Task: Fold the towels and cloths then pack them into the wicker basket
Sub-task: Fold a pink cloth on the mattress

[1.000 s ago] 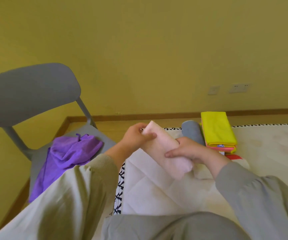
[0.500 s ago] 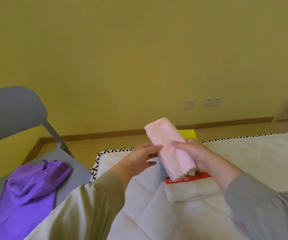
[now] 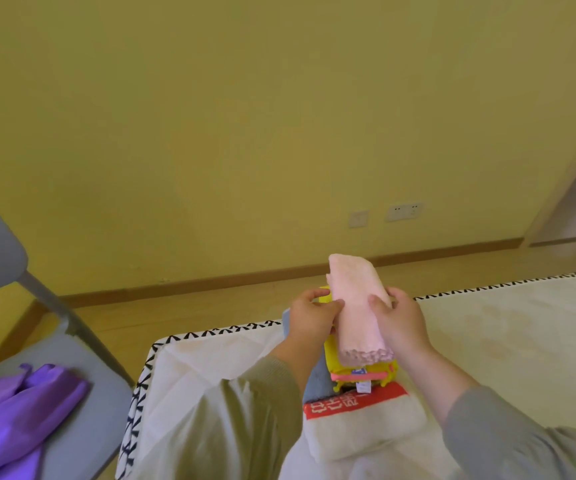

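Note:
A folded pink towel (image 3: 359, 310) is held upright in the air between both hands. My left hand (image 3: 312, 317) grips its left edge and my right hand (image 3: 400, 320) grips its right side. Directly below it lies a folded yellow cloth (image 3: 345, 367) with an orange-edged layer under it. A grey-blue cloth (image 3: 316, 381) sits to its left. A folded white towel with a red band (image 3: 362, 427) lies nearer to me. A purple cloth (image 3: 16, 410) lies unfolded on the grey chair (image 3: 82, 375) at the left. No wicker basket is in view.
The cloths rest on a white quilted mat with a black-patterned border (image 3: 182, 368). Cream carpet (image 3: 522, 327) stretches to the right. Wood floor and a yellow wall with sockets (image 3: 404, 211) lie beyond. My knees fill the bottom of the view.
The view has swung right and up. The pink towel has moved right from above the mat, and now hangs over the yellow stack. My left hand, off it half a second ago, holds it again.

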`<action>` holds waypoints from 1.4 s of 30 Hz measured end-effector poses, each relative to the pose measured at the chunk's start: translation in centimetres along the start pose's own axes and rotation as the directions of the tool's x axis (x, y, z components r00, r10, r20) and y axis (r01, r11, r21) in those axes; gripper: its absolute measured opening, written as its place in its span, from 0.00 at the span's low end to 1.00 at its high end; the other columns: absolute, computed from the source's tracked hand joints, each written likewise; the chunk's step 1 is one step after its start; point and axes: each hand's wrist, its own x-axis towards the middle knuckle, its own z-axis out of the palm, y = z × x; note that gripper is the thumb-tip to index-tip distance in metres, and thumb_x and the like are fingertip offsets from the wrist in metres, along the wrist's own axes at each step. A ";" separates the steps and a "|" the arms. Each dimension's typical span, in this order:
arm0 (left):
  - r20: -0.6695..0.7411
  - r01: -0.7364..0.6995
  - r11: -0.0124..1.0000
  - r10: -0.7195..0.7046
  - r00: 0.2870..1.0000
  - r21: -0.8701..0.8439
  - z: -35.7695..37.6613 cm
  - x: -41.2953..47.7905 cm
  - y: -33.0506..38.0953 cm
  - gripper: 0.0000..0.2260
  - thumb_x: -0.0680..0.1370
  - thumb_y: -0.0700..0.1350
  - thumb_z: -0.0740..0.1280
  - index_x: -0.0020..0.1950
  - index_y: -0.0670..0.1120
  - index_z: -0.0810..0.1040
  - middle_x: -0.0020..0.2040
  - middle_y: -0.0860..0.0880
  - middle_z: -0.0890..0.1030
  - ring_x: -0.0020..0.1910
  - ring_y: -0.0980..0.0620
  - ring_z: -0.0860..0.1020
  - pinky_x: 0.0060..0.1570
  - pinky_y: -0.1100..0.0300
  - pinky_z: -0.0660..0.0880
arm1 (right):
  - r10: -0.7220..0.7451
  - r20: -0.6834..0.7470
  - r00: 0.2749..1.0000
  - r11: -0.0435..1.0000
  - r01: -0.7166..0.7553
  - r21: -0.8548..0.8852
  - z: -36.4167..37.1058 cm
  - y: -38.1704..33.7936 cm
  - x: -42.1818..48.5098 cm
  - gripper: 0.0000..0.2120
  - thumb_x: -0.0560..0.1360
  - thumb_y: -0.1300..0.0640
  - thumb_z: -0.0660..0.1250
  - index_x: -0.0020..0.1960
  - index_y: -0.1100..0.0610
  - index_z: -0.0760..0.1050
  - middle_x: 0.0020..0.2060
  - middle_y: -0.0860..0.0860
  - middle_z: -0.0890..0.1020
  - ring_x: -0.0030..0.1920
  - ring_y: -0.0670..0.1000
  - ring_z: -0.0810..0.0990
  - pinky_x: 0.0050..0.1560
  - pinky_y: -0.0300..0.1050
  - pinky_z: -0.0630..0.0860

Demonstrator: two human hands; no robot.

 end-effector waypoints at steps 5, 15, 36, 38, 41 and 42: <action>-0.050 -0.068 0.928 0.092 0.994 0.365 0.2 0.6 -2.4 0.19 0.76 0.43 0.69 0.66 0.45 0.72 0.44 0.53 0.76 0.45 0.52 0.76 0.47 0.60 0.74 | -0.052 0.076 0.996 0.962 0.070 -0.262 0.5 1.8 -0.3 0.19 0.77 0.58 0.63 0.67 0.59 0.69 0.60 0.57 0.76 0.56 0.57 0.75 0.46 0.43 0.68; 0.016 -0.036 0.922 0.033 0.999 0.385 0.0 1.2 -4.4 0.16 0.80 0.40 0.61 0.69 0.43 0.72 0.64 0.47 0.77 0.60 0.52 0.75 0.54 0.67 0.68 | -0.225 0.462 0.858 0.495 0.509 -0.704 2.2 2.0 1.5 0.25 0.82 0.51 0.44 0.78 0.49 0.45 0.77 0.45 0.46 0.77 0.48 0.44 0.74 0.52 0.43; 0.148 -0.030 0.949 -0.018 0.989 0.313 -2.8 -0.8 -3.9 0.17 0.77 0.32 0.55 0.46 0.54 0.74 0.42 0.52 0.78 0.50 0.47 0.77 0.57 0.54 0.74 | -0.288 0.370 0.883 0.499 0.468 -0.729 2.4 -0.5 0.6 0.22 0.82 0.50 0.48 0.75 0.53 0.57 0.77 0.51 0.53 0.77 0.49 0.49 0.74 0.55 0.48; 0.148 -0.030 0.960 -0.012 0.989 0.277 -3.4 -1.5 -3.7 0.16 0.78 0.33 0.56 0.59 0.49 0.76 0.49 0.48 0.78 0.54 0.44 0.79 0.59 0.52 0.75 | -0.304 0.355 0.884 0.495 0.465 -0.734 2.6 -1.4 -0.3 0.23 0.82 0.50 0.49 0.75 0.55 0.57 0.77 0.52 0.54 0.76 0.51 0.50 0.75 0.53 0.49; 0.113 -0.018 0.978 -0.006 0.994 0.207 -4.9 -2.3 -3.4 0.18 0.79 0.33 0.56 0.68 0.42 0.70 0.52 0.45 0.77 0.44 0.48 0.79 0.47 0.59 0.75 | -0.363 0.378 0.852 0.522 0.522 -0.675 3.5 -2.2 -2.1 0.22 0.81 0.54 0.52 0.73 0.57 0.61 0.76 0.53 0.58 0.76 0.51 0.54 0.74 0.50 0.51; 0.099 -0.025 0.982 0.006 0.995 0.188 -5.6 -2.9 -3.3 0.18 0.79 0.33 0.56 0.68 0.42 0.70 0.53 0.45 0.76 0.40 0.50 0.78 0.42 0.63 0.74 | -0.389 0.398 0.831 0.552 0.556 -0.622 3.9 -2.4 -2.9 0.21 0.80 0.57 0.54 0.72 0.58 0.63 0.75 0.54 0.60 0.75 0.50 0.55 0.74 0.48 0.52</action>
